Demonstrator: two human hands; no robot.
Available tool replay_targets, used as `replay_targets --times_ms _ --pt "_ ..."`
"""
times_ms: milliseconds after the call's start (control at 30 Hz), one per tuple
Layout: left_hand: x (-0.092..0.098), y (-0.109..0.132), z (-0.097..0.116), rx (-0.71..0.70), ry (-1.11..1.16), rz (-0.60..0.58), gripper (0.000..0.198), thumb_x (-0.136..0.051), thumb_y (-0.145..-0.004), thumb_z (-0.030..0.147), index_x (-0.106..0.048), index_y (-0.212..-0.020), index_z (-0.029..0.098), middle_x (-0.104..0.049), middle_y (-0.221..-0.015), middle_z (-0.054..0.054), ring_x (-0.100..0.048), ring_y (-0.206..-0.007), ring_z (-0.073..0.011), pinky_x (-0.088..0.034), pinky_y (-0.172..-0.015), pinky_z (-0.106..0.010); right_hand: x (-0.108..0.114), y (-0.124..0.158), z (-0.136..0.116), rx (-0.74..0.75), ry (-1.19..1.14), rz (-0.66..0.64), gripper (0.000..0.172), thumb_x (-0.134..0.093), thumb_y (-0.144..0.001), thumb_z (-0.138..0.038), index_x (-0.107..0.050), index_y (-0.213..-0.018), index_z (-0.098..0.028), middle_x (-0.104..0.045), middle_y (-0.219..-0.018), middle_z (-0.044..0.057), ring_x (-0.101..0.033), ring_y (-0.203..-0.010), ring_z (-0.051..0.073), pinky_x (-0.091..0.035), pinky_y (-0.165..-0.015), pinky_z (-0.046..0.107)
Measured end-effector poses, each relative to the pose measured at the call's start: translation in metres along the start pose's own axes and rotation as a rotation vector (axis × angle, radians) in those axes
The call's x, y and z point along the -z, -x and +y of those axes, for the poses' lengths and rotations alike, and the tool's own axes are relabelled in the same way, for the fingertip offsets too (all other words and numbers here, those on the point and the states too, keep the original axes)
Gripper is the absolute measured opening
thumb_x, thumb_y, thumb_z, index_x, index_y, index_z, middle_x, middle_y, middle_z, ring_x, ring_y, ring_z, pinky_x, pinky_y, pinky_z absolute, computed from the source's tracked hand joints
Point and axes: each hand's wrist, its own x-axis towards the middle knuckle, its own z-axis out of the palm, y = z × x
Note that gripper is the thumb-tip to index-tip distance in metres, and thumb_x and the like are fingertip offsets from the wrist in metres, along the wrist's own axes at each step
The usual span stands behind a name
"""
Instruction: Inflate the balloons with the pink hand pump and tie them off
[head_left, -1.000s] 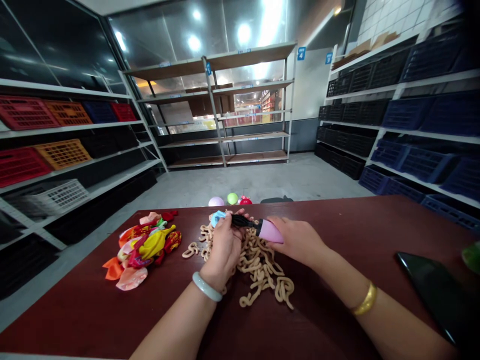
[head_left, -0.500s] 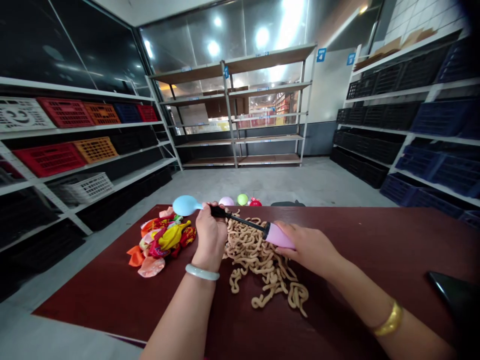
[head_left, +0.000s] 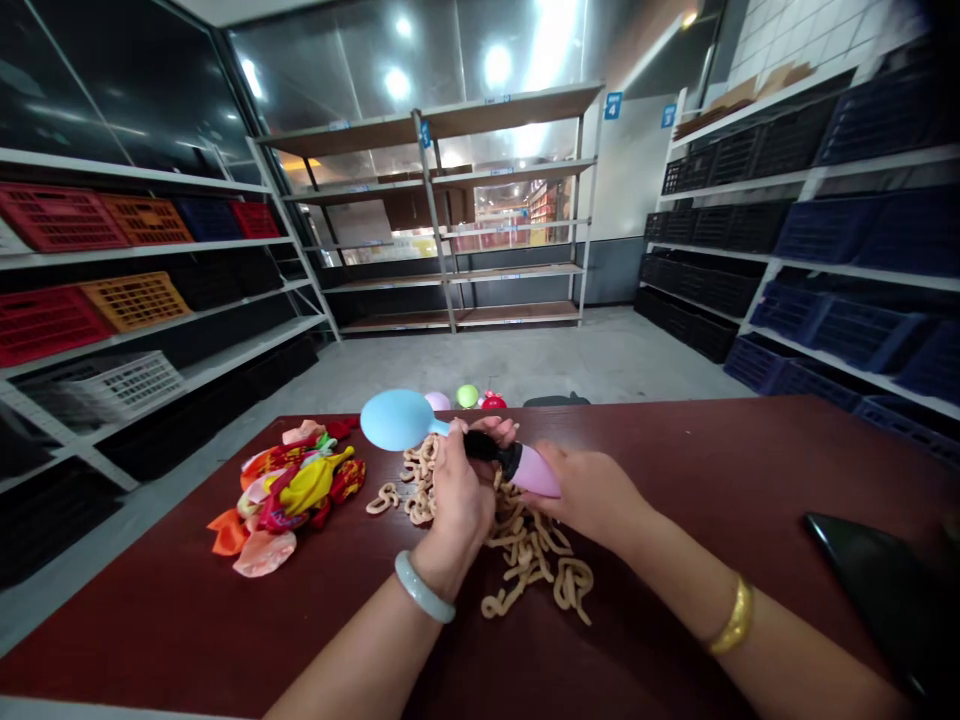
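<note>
A light blue balloon (head_left: 397, 420), partly inflated, points left from the nozzle of a pink and black hand balloon pump (head_left: 538, 472). Its neck is pinched by the thumb of my left hand (head_left: 461, 490), whose palm and fingers support the pump's black end. My right hand (head_left: 596, 490) is closed around the pink part, and the pump is pushed together between both hands. Under them lies a pile of curly tan strands (head_left: 525, 545), partly hidden by my hands. A heap of limp, colourful balloons (head_left: 307, 485) rests to the left.
The dark red table (head_left: 697, 480) carries a black flat device (head_left: 862, 580) on the right. Beyond its far edge are a green balloon (head_left: 468, 396) and a red one (head_left: 493, 400). Shelves with crates (head_left: 135, 300) line both sides; a metal rack (head_left: 450, 270) stands behind.
My hands have come closer together, and the pump's black shaft has slid in out of sight. The blue balloon looks larger. My left hand has moved right, and the view has shifted.
</note>
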Motion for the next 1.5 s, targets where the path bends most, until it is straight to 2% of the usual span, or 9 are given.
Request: replay_targets --times_ms 167,300,467,633,800,967,1067,1233,1500 --pt "-0.004 0.006 0.009 0.06 -0.014 -0.127 0.018 -0.059 -0.088 0.035 -0.057 -0.09 0.018 -0.071 -0.097 -0.01 -0.069 -0.091 -0.0243 -0.051 -0.089 -0.046 0.006 0.0 -0.004 -0.028 -0.166 -0.025 0.053 -0.057 -0.082 -0.061 -0.05 -0.12 -0.024 -0.071 -0.101 0.005 -0.067 -0.088 0.027 -0.038 -0.065 0.031" --pt "-0.006 0.004 0.018 0.053 -0.037 -0.139 0.022 -0.06 -0.088 0.035 -0.059 -0.103 0.02 -0.07 -0.103 -0.011 -0.069 -0.091 -0.0245 -0.053 -0.086 -0.045 0.011 0.0 -0.004 -0.034 -0.247 -0.028 0.058 -0.059 -0.079 -0.064 -0.05 -0.123 -0.026 -0.071 -0.102 0.004 -0.067 -0.088 0.028 -0.037 -0.063 0.03" --pt "-0.008 0.005 0.022 0.124 0.025 -0.143 0.017 -0.064 -0.085 0.034 -0.06 -0.085 0.017 -0.068 -0.096 -0.008 -0.066 -0.09 -0.0235 -0.052 -0.088 -0.044 0.015 0.002 -0.003 -0.049 -0.256 -0.021 0.057 -0.061 -0.077 -0.062 -0.052 -0.122 -0.028 -0.071 -0.101 0.003 -0.067 -0.086 0.027 -0.034 -0.061 0.029" --pt "-0.004 0.004 0.022 0.134 0.094 -0.216 0.024 -0.063 -0.085 0.041 -0.058 -0.081 0.018 -0.065 -0.089 -0.005 -0.064 -0.083 -0.0196 -0.051 -0.09 -0.044 0.017 0.003 -0.004 -0.046 -0.284 -0.028 0.054 -0.062 -0.076 -0.061 -0.053 -0.118 -0.027 -0.071 -0.102 0.003 -0.067 -0.087 0.026 -0.033 -0.061 0.028" --pt "0.001 -0.001 0.022 0.1 -0.011 -0.2 0.025 -0.064 -0.085 0.036 -0.061 -0.105 0.022 -0.068 -0.104 -0.01 -0.066 -0.091 -0.0251 -0.053 -0.084 -0.046 0.019 0.003 -0.003 -0.056 -0.311 -0.065 0.058 -0.06 -0.076 -0.064 -0.053 -0.121 -0.028 -0.071 -0.103 0.003 -0.067 -0.087 0.027 -0.033 -0.06 0.028" --pt "0.001 0.0 0.022 0.136 -0.005 -0.244 0.018 -0.063 -0.086 0.036 -0.058 -0.087 0.018 -0.066 -0.109 -0.014 -0.062 -0.105 -0.0304 -0.05 -0.088 -0.049 0.021 0.002 0.003 -0.071 -0.273 -0.059 0.055 -0.058 -0.077 -0.065 -0.055 -0.118 -0.028 -0.071 -0.1 0.003 -0.067 -0.085 0.026 -0.032 -0.06 0.028" --pt "0.001 0.003 0.016 0.124 -0.022 -0.225 0.018 -0.063 -0.086 0.034 -0.057 -0.088 0.018 -0.065 -0.102 -0.012 -0.064 -0.095 -0.0263 -0.051 -0.084 -0.046 0.021 0.002 0.004 -0.06 -0.249 -0.066 0.055 -0.059 -0.077 -0.064 -0.054 -0.117 -0.027 -0.071 -0.099 0.003 -0.066 -0.085 0.026 -0.033 -0.06 0.028" --pt "0.005 -0.006 0.011 0.112 0.072 -0.16 0.013 -0.062 -0.086 0.025 -0.052 -0.081 0.018 -0.054 -0.077 -0.002 -0.056 -0.069 -0.0147 -0.05 -0.068 -0.032 0.014 0.002 0.002 -0.052 -0.16 -0.068 0.053 -0.059 -0.079 -0.062 -0.053 -0.118 -0.026 -0.072 -0.098 0.004 -0.067 -0.084 0.026 -0.037 -0.062 0.03" --pt "0.03 -0.047 0.051 -0.034 0.138 -0.015 0.015 -0.051 -0.091 0.022 -0.047 -0.077 0.018 -0.051 -0.071 -0.001 -0.054 -0.064 -0.0151 -0.046 -0.062 -0.031 0.002 -0.005 0.016 -0.047 0.051 -0.014 0.051 -0.055 -0.083 -0.061 -0.052 -0.118 -0.024 -0.069 -0.103 0.008 -0.066 -0.088 0.027 -0.042 -0.064 0.033"
